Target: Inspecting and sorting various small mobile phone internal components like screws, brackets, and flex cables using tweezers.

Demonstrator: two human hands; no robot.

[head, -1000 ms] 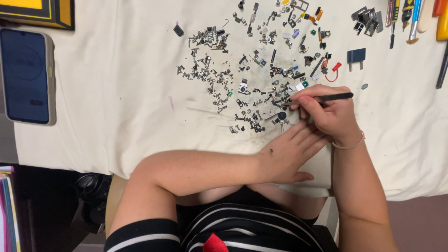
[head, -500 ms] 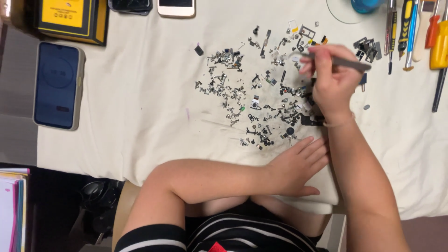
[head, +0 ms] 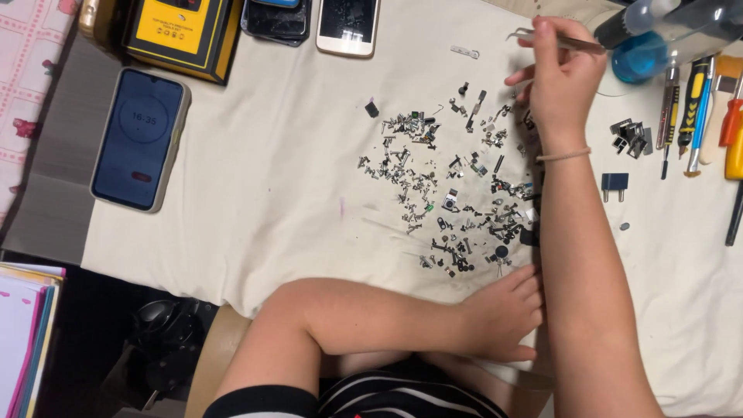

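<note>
My right hand is stretched to the far side of the table and grips metal tweezers, whose curved tips point left above the cream cloth. Below the hand spreads a scatter of several tiny screws and dark metal phone parts. My left hand lies flat, fingers together, on the cloth's near edge just under the scatter and holds nothing.
A dark phone lies at the left, a yellow-and-black box and a white phone at the back. Screwdrivers, a blue-liquid bottle, a small blue part and grey clips sit at the right.
My right hand has moved with the tweezers from the near side of the parts pile to beyond its far edge. The left hand has stayed flat on the cloth.
</note>
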